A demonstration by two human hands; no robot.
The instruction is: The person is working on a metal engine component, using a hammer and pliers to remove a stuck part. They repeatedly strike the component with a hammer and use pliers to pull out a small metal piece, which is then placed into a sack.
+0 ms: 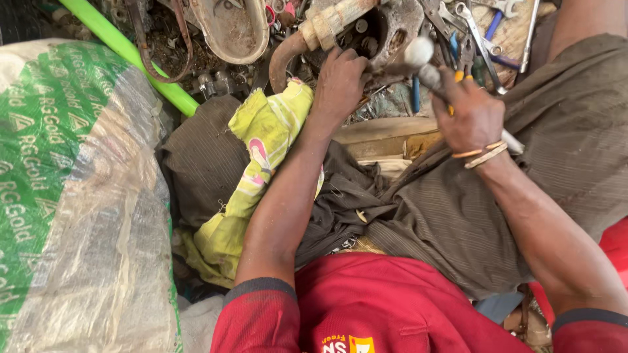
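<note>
Gripped in the closed right hand [472,116], a hammer [426,64] is held slanting, its blurred head up-left over the rusty metal casting [392,29], which is steadied by the left hand [339,82], fingers curled on its rim.

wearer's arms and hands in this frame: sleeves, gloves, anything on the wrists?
Both hands are bare, no gloves. Both arms wear short red sleeves with dark ribbed cuffs, ending above the elbow. The right hand has thin bangles at the wrist, orange and pale. The left hand has a bare wrist: no band, no watch.
</note>
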